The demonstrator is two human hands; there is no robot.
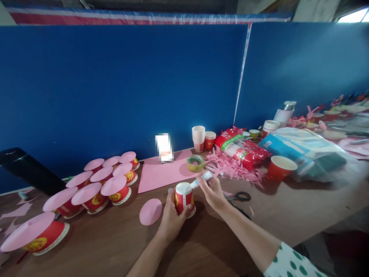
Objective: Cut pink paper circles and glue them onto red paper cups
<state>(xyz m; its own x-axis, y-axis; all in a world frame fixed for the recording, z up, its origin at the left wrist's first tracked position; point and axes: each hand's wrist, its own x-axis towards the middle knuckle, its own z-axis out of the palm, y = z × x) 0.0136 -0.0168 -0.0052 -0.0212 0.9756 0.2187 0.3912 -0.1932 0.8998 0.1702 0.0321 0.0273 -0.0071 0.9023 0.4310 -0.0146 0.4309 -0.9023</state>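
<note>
My left hand (172,217) is wrapped round a red paper cup (180,197), which stands upside down with its white base facing up. A small light knob, perhaps a glue stick cap, shows by the left fingers; I cannot tell for sure. In my right hand (212,189) is a white and pale blue glue stick (205,177), its tip close to the rim of the cup's base. Whether the tip touches the cup is unclear. Just left of my left hand lies a loose pink paper cone (150,212).
Several upturned red cups topped with pink cones (87,193) stand at left beside a black cylinder (31,169). Behind my hands are pink sheets (161,175) and a tape roll (195,163). Scissors (242,196), pink shreds (227,165) and an upright cup (281,169) sit at right.
</note>
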